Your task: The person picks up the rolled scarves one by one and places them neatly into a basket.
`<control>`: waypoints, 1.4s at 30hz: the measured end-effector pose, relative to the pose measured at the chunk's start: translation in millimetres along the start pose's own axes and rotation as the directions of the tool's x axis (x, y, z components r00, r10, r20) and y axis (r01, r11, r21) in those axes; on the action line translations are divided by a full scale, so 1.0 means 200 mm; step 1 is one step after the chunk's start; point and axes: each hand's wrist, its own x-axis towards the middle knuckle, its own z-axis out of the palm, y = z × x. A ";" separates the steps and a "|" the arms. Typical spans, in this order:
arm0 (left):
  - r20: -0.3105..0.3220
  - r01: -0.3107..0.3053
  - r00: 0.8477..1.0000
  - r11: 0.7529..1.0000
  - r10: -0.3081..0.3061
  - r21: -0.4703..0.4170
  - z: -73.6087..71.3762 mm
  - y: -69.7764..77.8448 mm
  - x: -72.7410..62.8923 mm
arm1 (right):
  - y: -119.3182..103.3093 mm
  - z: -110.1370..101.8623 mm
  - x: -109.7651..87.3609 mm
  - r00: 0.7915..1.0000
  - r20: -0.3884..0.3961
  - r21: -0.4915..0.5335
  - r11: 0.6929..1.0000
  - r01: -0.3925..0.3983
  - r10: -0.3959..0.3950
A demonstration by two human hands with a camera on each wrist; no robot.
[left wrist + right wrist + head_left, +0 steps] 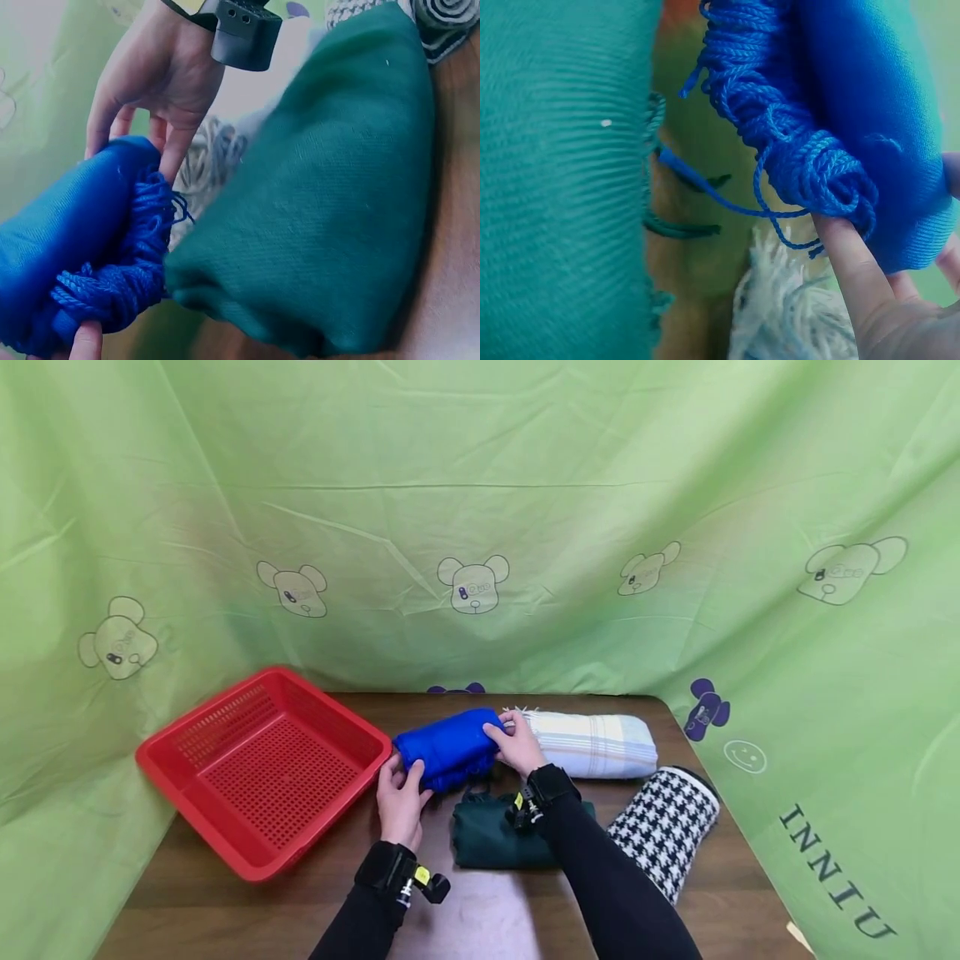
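A rolled blue scarf (pixel 450 742) with twisted cord fringe lies between my two hands near the back of the table. My left hand (pixel 400 803) grips its left end, thumb on the near side. At the other end my right hand (pixel 521 745) holds the roll; in the right wrist view one finger (pixel 855 274) presses by the coiled fringe (pixel 821 176). Closer to me, under my right forearm, is a folded dark green scarf (pixel 491 837) with its own fringe. A white plaid scarf (pixel 600 745) lies just beyond my right hand.
At the left stands a red perforated plastic basket (pixel 197 822), its right corner close to the blue scarf. A black-and-white houndstooth roll (pixel 667 827) lies at the right, beside my right sleeve. Green printed cloth (pixel 390 635) hangs around the wooden table (pixel 720 893).
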 end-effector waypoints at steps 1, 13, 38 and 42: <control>0.005 -0.010 1.000 1.000 0.010 0.000 0.01 0.01 -0.01 | -0.01 -0.01 0.00 1.000 0.000 0.014 1.000 0.005 -0.005; 0.068 -0.075 0.995 0.997 0.074 0.013 0.04 0.16 -0.03 | -0.10 -0.05 -0.01 1.000 -0.013 0.116 0.993 0.029 -0.027; 0.066 -0.198 0.978 0.980 0.196 0.023 -0.02 0.41 0.02 | -0.29 0.07 -0.01 0.995 -0.049 0.317 0.944 0.097 -0.086; 0.062 -0.184 0.981 0.982 0.182 0.044 -0.06 0.45 0.04 | -0.30 0.12 -0.02 0.995 -0.045 0.368 0.925 0.095 -0.084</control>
